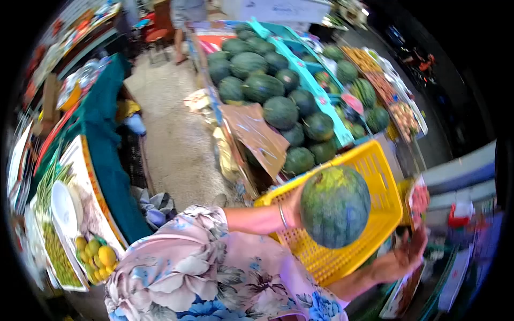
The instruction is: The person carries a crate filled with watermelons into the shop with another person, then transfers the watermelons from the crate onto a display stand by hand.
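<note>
A round, dark green watermelon [335, 207] with a yellowish patch on top rests against my left hand [294, 209], which supports it from the left side. Most of the fingers on that hand are hidden behind the fruit. A thin bracelet circles my left wrist. Lower right of the watermelon, my right hand [405, 252] is raised with its fingers apart and nothing in it. Under the fruit lies a yellow plastic crate [383, 176] with slotted sides, tilted in the view. Many more watermelons [263, 88] are heaped in a stall bin just beyond the crate.
A brown cardboard sheet [256, 132] leans over the bin's near corner. Turquoise crates [302, 67] and produce trays [383, 85] line the right. On the left stand a green-draped counter [110, 144], a white bowl [65, 208] and yellow fruit [96, 258]. Someone's legs [179, 40] show in the far aisle.
</note>
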A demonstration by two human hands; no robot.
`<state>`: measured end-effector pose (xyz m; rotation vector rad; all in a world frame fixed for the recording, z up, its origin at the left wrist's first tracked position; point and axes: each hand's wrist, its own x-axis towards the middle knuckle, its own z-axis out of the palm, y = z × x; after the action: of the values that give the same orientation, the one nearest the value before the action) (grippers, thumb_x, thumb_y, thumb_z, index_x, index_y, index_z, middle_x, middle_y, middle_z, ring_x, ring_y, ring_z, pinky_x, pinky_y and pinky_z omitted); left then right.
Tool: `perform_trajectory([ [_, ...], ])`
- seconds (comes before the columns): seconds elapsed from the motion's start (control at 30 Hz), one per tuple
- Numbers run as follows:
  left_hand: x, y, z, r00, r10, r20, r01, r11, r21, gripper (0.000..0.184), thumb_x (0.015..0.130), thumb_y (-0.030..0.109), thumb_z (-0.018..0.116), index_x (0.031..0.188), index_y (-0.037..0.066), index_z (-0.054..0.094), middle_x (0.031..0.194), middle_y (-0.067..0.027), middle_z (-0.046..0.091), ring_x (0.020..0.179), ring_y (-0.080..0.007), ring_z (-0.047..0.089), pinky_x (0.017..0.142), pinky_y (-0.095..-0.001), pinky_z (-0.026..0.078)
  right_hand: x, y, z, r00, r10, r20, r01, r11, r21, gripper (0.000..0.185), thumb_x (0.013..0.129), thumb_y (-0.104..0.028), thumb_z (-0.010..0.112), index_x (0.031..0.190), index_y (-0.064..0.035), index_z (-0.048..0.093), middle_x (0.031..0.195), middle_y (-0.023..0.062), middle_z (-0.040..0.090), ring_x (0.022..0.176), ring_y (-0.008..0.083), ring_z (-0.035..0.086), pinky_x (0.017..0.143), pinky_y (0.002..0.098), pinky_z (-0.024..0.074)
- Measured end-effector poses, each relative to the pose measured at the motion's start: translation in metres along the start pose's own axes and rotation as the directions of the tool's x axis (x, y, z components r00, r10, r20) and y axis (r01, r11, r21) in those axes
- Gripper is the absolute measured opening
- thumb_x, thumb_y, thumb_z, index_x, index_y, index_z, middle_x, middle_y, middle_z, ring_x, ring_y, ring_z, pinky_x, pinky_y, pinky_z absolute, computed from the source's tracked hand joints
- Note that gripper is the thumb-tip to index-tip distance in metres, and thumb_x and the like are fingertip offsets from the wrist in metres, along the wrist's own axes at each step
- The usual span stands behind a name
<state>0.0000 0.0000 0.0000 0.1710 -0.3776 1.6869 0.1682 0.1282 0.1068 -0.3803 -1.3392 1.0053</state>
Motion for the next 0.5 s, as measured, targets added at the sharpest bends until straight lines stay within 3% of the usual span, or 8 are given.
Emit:
perform_trajectory([
  [0.07, 0.005, -0.009, -0.012, 0.994, 0.027, 0.106, -0.024, 0.999, -0.025, 0.046, 0.085, 0.042, 0.040, 0.115, 0.009, 0.050, 0.116, -0.0088, 0.052, 0.106, -0.0215, 0.050, 0.094, -0.0420, 0.036, 0.007, 0.020, -0.008, 0.997, 0.071, 0.043, -0.074, 0.994, 0.075, 0.050, 0.090, -0.034, 0.025, 0.116, 0.0030, 0.046, 0.112, 0.0161, 0.053, 0.104, 0.0246, 0.050, 0.083, 0.0333, 0.0405],
  [0.1, -0.070, 0.050, 0.022, 0.987, 0.138, -0.086, -0.124, 0.981, 0.150, 0.045, 0.086, 0.040, 0.040, 0.115, 0.008, 0.050, 0.117, -0.0097, 0.051, 0.105, -0.0228, 0.051, 0.092, -0.0425, 0.037, -0.064, 0.040, 0.048, 0.960, 0.280, 0.018, -0.277, 0.935, 0.222, 0.050, 0.089, -0.035, 0.025, 0.113, 0.0031, 0.048, 0.106, 0.0159, 0.056, 0.098, 0.0240, 0.053, 0.079, 0.0320, 0.0417],
  [0.13, -0.034, 0.029, 0.007, 0.976, 0.220, 0.002, -0.219, 0.973, 0.068, 0.043, 0.086, 0.037, 0.040, 0.115, 0.007, 0.049, 0.118, -0.0105, 0.050, 0.104, -0.0242, 0.051, 0.091, -0.0429, 0.038, -0.020, 0.037, 0.036, 0.972, 0.165, 0.165, -0.182, 0.979, 0.096, 0.051, 0.090, -0.037, 0.025, 0.111, 0.0032, 0.049, 0.103, 0.0158, 0.056, 0.096, 0.0227, 0.053, 0.076, 0.0312, 0.0423],
  [0.17, -0.066, 0.054, 0.016, 0.968, 0.232, -0.098, -0.210, 0.958, 0.198, 0.043, 0.086, 0.036, 0.040, 0.116, 0.007, 0.049, 0.118, -0.0106, 0.050, 0.104, -0.0243, 0.051, 0.091, -0.0427, 0.038, -0.071, 0.048, 0.072, 0.961, 0.271, 0.057, -0.277, 0.941, 0.196, 0.051, 0.089, -0.037, 0.026, 0.107, 0.0039, 0.051, 0.096, 0.0167, 0.058, 0.088, 0.0229, 0.056, 0.073, 0.0310, 0.0437],
  [0.23, -0.073, 0.046, 0.018, 0.944, 0.329, -0.035, -0.322, 0.937, 0.137, 0.043, 0.086, 0.036, 0.040, 0.116, 0.007, 0.048, 0.119, -0.0109, 0.049, 0.104, -0.0245, 0.051, 0.091, -0.0423, 0.038, -0.038, 0.037, 0.056, 0.890, 0.175, 0.420, -0.180, 0.983, -0.028, 0.046, 0.090, -0.032, 0.029, 0.104, 0.0044, 0.053, 0.092, 0.0168, 0.060, 0.085, 0.0237, 0.058, 0.072, 0.0310, 0.0448],
  [0.27, -0.105, 0.065, 0.028, 0.923, 0.358, -0.139, -0.315, 0.913, 0.261, 0.043, 0.086, 0.036, 0.040, 0.117, 0.007, 0.047, 0.119, -0.0110, 0.049, 0.104, -0.0246, 0.050, 0.091, -0.0420, 0.038, -0.090, 0.054, 0.084, 0.916, 0.230, 0.329, -0.237, 0.971, -0.021, 0.043, 0.090, -0.030, 0.032, 0.102, 0.0047, 0.054, 0.089, 0.0165, 0.061, 0.081, 0.0231, 0.059, 0.071, 0.0309, 0.0451],
  [0.33, -0.129, 0.076, 0.036, 0.887, 0.455, -0.081, -0.427, 0.873, 0.236, 0.043, 0.086, 0.036, 0.040, 0.117, 0.007, 0.047, 0.119, -0.0113, 0.049, 0.105, -0.0247, 0.050, 0.091, -0.0416, 0.039, -0.056, 0.039, 0.099, 0.870, 0.126, 0.477, -0.047, 0.983, -0.175, 0.034, 0.089, -0.022, 0.039, 0.096, 0.0057, 0.056, 0.084, 0.0153, 0.061, 0.077, 0.0209, 0.058, 0.070, 0.0307, 0.0456],
  [0.5, -0.208, 0.127, 0.060, 0.764, 0.636, -0.107, -0.580, 0.750, 0.317, 0.044, 0.086, 0.035, 0.041, 0.119, 0.006, 0.045, 0.120, -0.0120, 0.048, 0.106, -0.0252, 0.049, 0.091, -0.0405, 0.039, -0.066, 0.022, 0.178, 0.806, 0.126, 0.579, -0.021, 0.982, -0.185, 0.025, 0.085, -0.014, 0.045, 0.089, 0.0067, 0.058, 0.081, 0.0160, 0.060, 0.075, 0.0225, 0.058, 0.070, 0.0332, 0.0458],
])
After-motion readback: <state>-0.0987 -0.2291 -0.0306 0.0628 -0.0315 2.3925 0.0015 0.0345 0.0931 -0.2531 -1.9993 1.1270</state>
